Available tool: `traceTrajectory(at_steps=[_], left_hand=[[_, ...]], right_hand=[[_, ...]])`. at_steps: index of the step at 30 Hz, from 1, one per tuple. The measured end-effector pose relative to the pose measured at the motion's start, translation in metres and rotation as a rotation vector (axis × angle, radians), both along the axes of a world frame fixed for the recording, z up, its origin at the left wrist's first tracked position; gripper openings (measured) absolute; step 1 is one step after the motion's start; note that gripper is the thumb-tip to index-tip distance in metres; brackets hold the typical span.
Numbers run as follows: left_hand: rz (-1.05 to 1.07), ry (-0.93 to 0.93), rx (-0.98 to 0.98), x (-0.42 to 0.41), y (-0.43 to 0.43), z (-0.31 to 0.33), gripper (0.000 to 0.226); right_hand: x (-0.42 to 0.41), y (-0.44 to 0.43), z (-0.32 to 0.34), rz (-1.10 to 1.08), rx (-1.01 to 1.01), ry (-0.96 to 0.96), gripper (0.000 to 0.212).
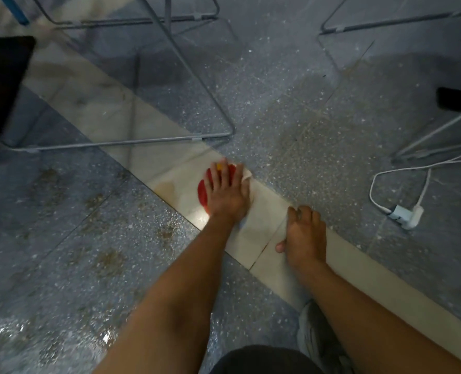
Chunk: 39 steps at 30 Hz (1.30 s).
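Cloth (pixel 203 194) red, rounded | left hand (pixel 225 195) flat on it | strip (pixel 267 209) pale, smooth

The floor (pixel 291 109) is blue-grey speckled stone crossed diagonally by a pale cream strip (pixel 359 263). A red cloth (pixel 203 193) lies on the strip. Brown stains (pixel 110 260) mark the left side. Metal chair frames (pixel 132 143) stand further off, and a white cable (pixel 375 179) with its plug adapter (pixel 405 213) lies at the right.

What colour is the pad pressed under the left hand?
Red pad, with a small yellow spot at its far edge; head view.
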<state>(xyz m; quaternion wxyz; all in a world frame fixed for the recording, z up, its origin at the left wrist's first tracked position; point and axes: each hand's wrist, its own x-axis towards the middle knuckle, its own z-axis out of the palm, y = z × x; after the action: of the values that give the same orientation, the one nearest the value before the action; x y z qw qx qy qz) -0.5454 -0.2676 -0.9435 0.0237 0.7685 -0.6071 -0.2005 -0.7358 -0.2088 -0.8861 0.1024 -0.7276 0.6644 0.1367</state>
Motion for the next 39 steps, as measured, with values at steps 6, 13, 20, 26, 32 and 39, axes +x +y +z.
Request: traceTrajectory(at_steps=[6, 13, 20, 26, 32, 39], left_hand=[[-0.457, -0.012, -0.169, -0.017, 0.125, -0.009, 0.058], [-0.406, -0.110, -0.157, 0.054, 0.228, -0.009, 0.057], [-0.101, -0.039, -0.167, -0.035, 0.234, -0.012, 0.059], [-0.397, -0.089, -0.181, 0.005, 0.349, -0.025, 0.060], [-0.074, -0.078, -0.119, 0.035, 0.328, -0.008, 0.060], [-0.015, -0.001, -0.198, -0.021, 0.328, -0.013, 0.060]], right_hand=[[0.001, 0.011, 0.011, 0.034, -0.051, -0.052, 0.043], [0.006, 0.033, 0.017, 0.009, -0.034, -0.255, 0.027], [0.052, 0.033, 0.036, 0.246, 0.054, -0.373, 0.035], [0.070, 0.035, 0.045, 0.487, 0.280, -0.237, 0.084], [0.082, 0.045, 0.038, 0.545, 0.308, -0.139, 0.102], [0.103, 0.053, 0.040, 0.649, 0.241, -0.079, 0.108]])
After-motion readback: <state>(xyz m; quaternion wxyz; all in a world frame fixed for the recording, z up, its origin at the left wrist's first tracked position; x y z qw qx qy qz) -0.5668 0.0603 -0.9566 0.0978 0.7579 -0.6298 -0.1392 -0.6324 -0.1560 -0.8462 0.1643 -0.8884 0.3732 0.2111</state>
